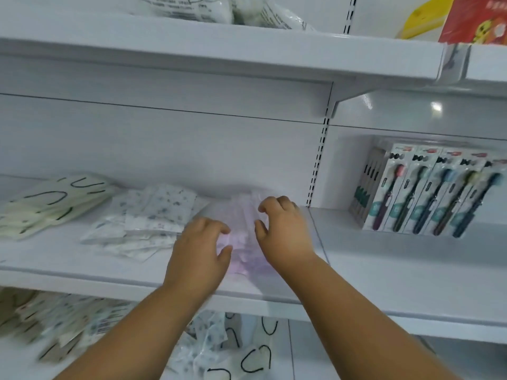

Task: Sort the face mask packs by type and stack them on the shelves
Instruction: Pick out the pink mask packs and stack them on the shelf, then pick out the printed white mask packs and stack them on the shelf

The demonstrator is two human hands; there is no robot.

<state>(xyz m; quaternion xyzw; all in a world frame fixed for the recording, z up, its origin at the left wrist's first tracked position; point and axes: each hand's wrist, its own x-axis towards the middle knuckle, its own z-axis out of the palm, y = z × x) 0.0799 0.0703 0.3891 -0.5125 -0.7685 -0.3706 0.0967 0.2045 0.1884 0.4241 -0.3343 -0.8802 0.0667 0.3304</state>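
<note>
A: Where are the pink mask packs [244, 250]?

B: On the middle shelf [356, 272], near its right end, between both hands.

A: Gripped?

B: The left hand [199, 252] and right hand [282, 231] have loosely curled fingers over the stack; blur hides whether they pinch it.

A: Other piles?

B: Dotted white packs [153, 218] just left, cream packs [52, 204] far left. Toothbrushes [428, 193] stand right.

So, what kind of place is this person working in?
Most likely a shop aisle. White metal retail shelves with slotted uprights hold sorted stacks of clear-wrapped face mask packs, and boxed toothbrushes stand in a row in the next bay.
</note>
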